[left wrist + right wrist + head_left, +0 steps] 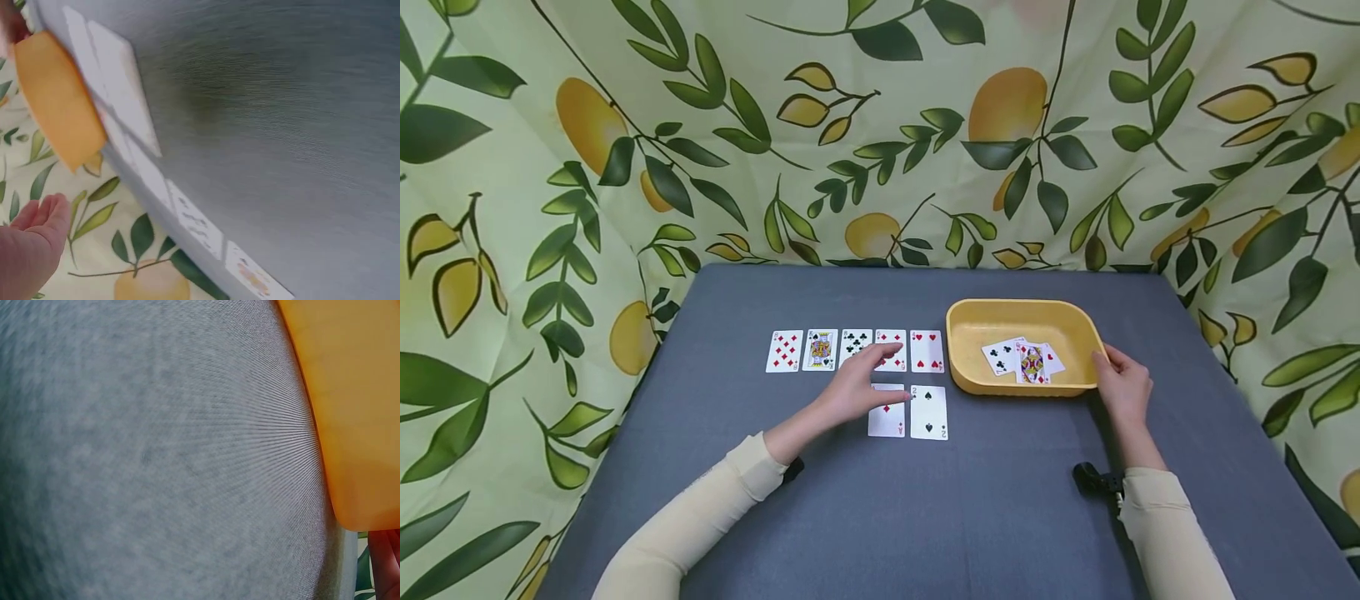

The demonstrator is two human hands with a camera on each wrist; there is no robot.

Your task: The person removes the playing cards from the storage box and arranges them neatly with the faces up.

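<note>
Lying face up, 5-card row (pixel 855 337): side by side on the counter (pixel 865 517); a low sweep of the fingers could skew it.
Left hand (pixel 852 390): fingers spread, thumb apart from forefinger, gripping nothing visible; whether it touches any card, cannot tell.
Ace of diamonds (pixel 887 421), 2 of spades (pixel 929 412): below the row, the ace partly behind the thumb; lying flat, either might slide when pinched.
Yellow tray (pixel 992 327): right of the cards, at least 3 loose cards (pixel 1032 367) inside; a careless tug could tip it.
Right hand (pixel 1126 387): fingers gripping the tray's right rim.
</note>
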